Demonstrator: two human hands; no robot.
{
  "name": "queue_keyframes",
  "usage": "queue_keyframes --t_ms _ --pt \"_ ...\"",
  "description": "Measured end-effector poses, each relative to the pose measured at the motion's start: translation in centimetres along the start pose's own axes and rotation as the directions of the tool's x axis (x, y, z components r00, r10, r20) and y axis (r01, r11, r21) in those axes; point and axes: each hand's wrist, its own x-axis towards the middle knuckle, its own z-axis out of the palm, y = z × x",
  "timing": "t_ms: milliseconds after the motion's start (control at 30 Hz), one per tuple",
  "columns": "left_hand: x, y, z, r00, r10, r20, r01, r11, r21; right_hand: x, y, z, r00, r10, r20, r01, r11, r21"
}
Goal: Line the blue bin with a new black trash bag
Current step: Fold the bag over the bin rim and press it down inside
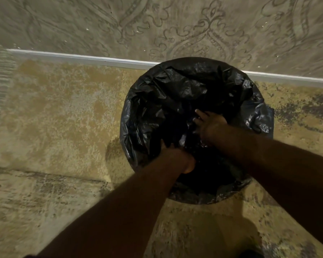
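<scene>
The floor (54,118) is a mottled tan surface that spreads wide and bare to the left of the bin and in front of it, leaving free room on those sides. Along the far side runs a pale baseboard (82,57) at the foot of a patterned wall (157,25), and the bin stands right against that strip, so there is no room behind it.

The black trash bag (175,94) covers the whole round mouth of the bin, its crumpled plastic draped over the rim all the way round. Only a small blue patch of the bin (270,116) shows at the right edge, beneath the overhanging film.

Both forearms reach down into the opening from the near side. The right hand (211,125) lies palm down inside the bag with its fingers spread and pressed against the plastic near the middle. The left hand (177,159) is lower, near the front rim, curled closed into the plastic; its fingertips are buried in dark folds, so just what they pinch cannot be told. The two hands sit near each other without touching.
</scene>
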Motion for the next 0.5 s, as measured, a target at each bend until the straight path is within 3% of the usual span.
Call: queue_keyframes --t_ms 100,200,300,400,500 --pt "-0.1 0.1 -0.2 0.997 0.018 0.075 -0.017 1.000 -0.010 0.1 0.5 -1.2 1.000 -0.007 -0.005 0.008 0.979 0.202" --pt "-0.7 0.2 -1.8 0.995 0.059 -0.080 -0.061 0.998 -0.027 -0.3 1.1 -4.1 0.982 -0.029 -0.188 0.130 0.824 0.552" --pt "-0.8 0.6 -3.2 0.979 0.055 -0.194 -0.090 0.980 -0.179 -0.4 2.2 -6.4 0.965 0.033 -0.260 0.170 0.676 0.717" --pt "-0.2 1.2 -3.0 0.992 0.069 -0.101 -0.089 0.974 -0.208 -0.2 2.1 -6.6 0.984 -0.017 -0.175 0.145 0.636 0.758" --pt "0.3 1.8 -2.4 0.985 0.142 0.100 -0.133 0.987 -0.087 0.4 1.1 -5.7 0.991 -0.104 -0.083 0.131 0.669 0.731"
